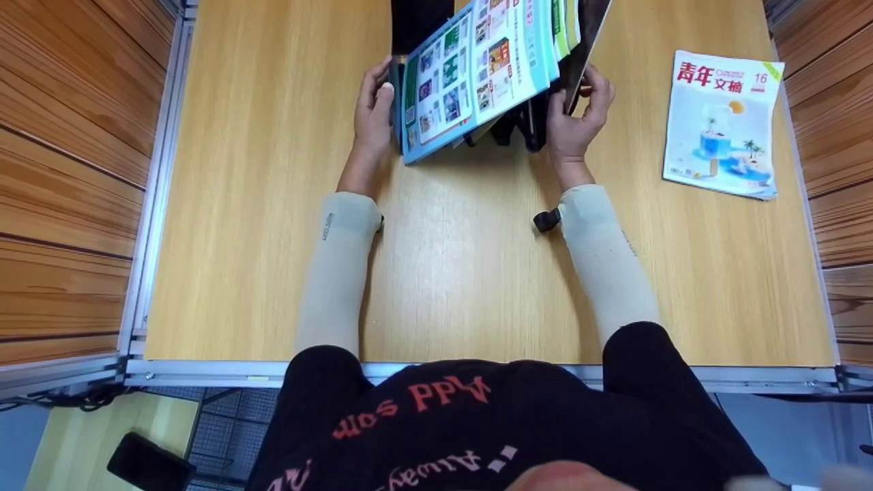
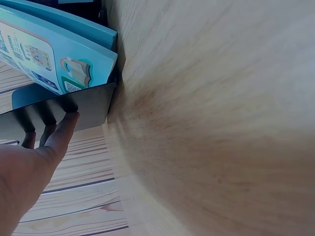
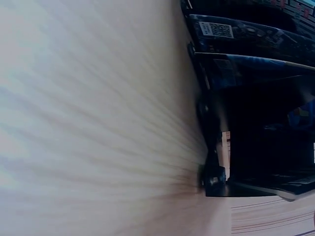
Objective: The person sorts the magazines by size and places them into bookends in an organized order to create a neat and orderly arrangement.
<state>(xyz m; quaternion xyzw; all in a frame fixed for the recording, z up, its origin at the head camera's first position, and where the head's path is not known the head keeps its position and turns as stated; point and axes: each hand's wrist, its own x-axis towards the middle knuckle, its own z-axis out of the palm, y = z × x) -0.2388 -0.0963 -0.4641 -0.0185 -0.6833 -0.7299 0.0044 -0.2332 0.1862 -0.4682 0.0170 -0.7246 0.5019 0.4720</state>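
A black book rack (image 1: 423, 27) stands at the far middle of the table, holding several magazines that lean over. The frontmost magazine (image 1: 477, 68) is light blue with a printed page of small pictures. My left hand (image 1: 372, 112) touches the outer face of the rack's left side panel (image 2: 91, 105), its fingertips pressed there in the left wrist view. At the other end, my right hand (image 1: 580, 119) grips the rack's right side panel, thumb inside and fingers outside. The right wrist view shows the rack's dark lower frame (image 3: 211, 128), with almost none of that hand visible.
A magazine with a pale blue cover (image 1: 723, 126) lies flat on the right side of the wooden table (image 1: 470, 273). Wood-patterned walls (image 1: 68, 170) stand at both sides. Below the table's left front corner, a black phone-like object (image 1: 150, 464) rests on a lower surface.
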